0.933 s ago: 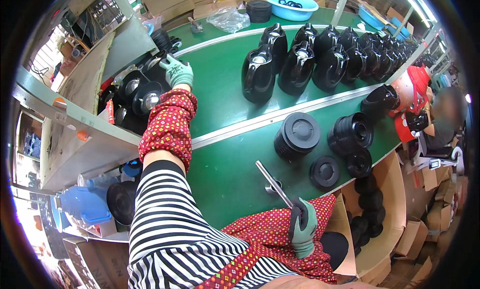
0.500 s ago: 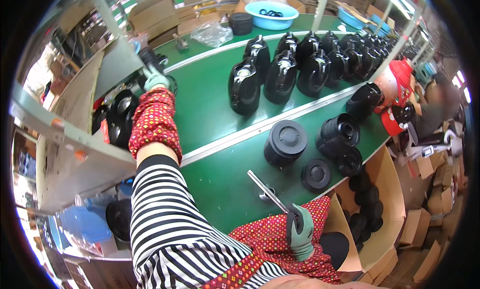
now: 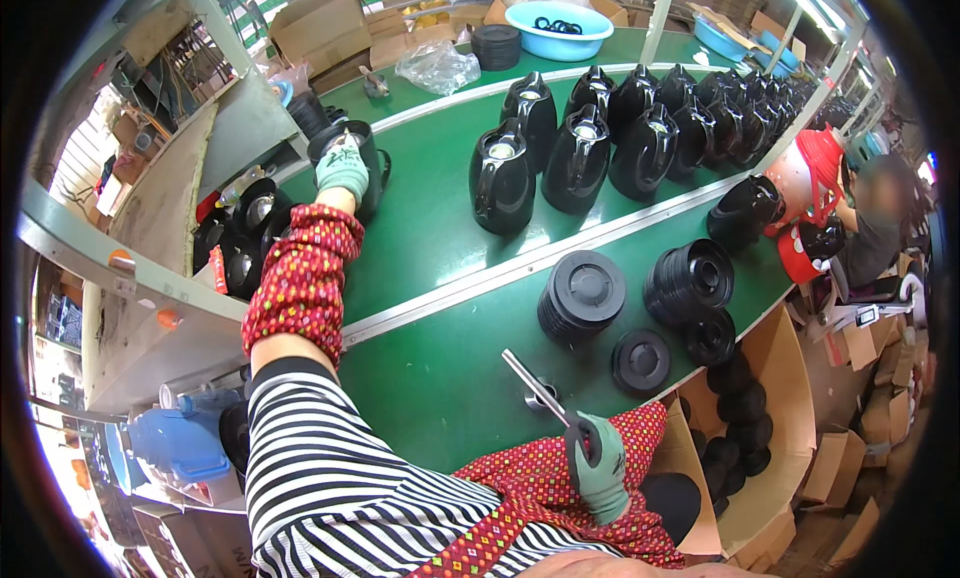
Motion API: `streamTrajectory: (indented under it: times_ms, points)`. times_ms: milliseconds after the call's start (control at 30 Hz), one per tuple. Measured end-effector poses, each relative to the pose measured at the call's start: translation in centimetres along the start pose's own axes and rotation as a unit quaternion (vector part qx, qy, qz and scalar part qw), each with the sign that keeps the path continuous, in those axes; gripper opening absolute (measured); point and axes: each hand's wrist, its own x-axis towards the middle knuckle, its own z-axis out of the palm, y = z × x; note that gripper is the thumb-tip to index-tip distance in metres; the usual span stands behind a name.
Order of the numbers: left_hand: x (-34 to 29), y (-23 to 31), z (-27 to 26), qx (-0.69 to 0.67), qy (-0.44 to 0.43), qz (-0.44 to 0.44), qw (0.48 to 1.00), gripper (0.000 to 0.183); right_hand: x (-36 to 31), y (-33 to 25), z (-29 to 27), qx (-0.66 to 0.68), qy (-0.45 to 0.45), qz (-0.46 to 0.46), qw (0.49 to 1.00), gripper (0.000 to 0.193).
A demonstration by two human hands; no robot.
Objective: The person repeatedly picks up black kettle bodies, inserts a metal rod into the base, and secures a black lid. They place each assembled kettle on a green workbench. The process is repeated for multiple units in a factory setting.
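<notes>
My left hand [image 3: 342, 170], in a green-and-white glove, is closed on the upper part of a glossy black jug [image 3: 371, 196] at the left side of the green table. The jug's handle points right; my fingers hide part of its top. Close to my body, my gloved right hand [image 3: 602, 466] grips a straight metal rod [image 3: 532, 378], its free end pointing up and left over the table. Beneath the rod sits a small round metal piece [image 3: 541, 396], partly covered. Stacked black round lids [image 3: 584, 286] and a single lid [image 3: 640, 361] lie to the right.
Rows of upright black jugs [image 3: 503, 178] line the far strip, behind a pale rail [image 3: 480, 280]. Black parts fill a cardboard box [image 3: 785, 378] at right. A blue basin [image 3: 560, 40] holds black rings. At far right, a person [image 3: 880, 218] sits near red-and-white containers.
My left hand has come nearer and slightly right, bringing the black jug out from the far left edge. My right hand and the rod have barely moved.
</notes>
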Motion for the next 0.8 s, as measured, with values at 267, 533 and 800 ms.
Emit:
streamTrajectory:
  times_ms: [267, 533, 800]
  points:
    - [-22.3, 4.5, -13.8, -0.096, 0.068, 0.218, 0.969, 0.079, 8.0, -7.3, -1.0, 0.364, -0.077, 0.042, 0.927, 0.088]
    - [-39.7, 6.1, -19.6, -0.125, -0.041, 0.518, 0.845, 0.066, 9.0, -14.1, -2.2, 0.363, -0.179, 0.281, 0.87, 0.086]
    - [-44.4, 4.8, -13.9, -0.589, 0.017, 0.323, 0.74, 0.062, -2.7, -6.9, -6.4, 0.466, -0.075, 0.165, 0.866, 0.071]
